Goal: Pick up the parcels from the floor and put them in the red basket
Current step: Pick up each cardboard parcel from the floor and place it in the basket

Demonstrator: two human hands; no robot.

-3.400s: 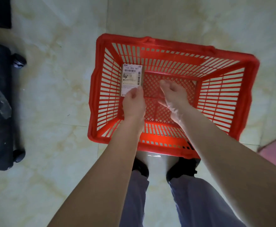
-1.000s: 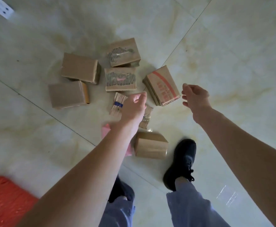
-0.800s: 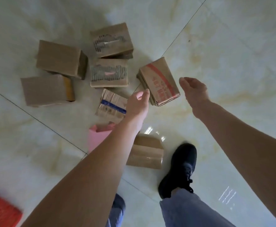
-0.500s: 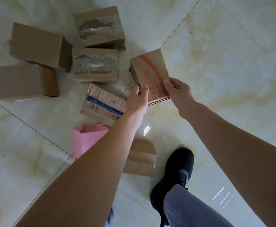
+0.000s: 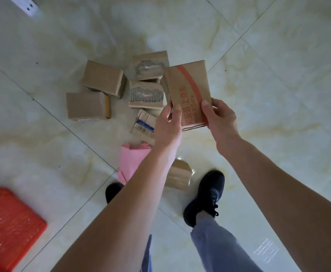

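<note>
I have both hands on the flat brown cardboard parcel with a curved red stripe and red printed characters [image 5: 188, 91], lifted off the pale marbled tile floor [image 5: 278, 75]. My left hand [image 5: 167, 127] pinches its near left corner, my right hand [image 5: 220, 116] its near right corner, thumbs on top. Below and left of the grip lies a pink soft mailer [image 5: 132, 160]; beyond the grip, plain brown boxes [image 5: 103, 77] sit clustered. A corner of the red plastic basket [image 5: 7, 226] lies far left.

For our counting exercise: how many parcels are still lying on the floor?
7: two plain boxes left, two torn-label boxes, blue-striped one, pink one, one by the shoe. Arms may hide more.
</note>
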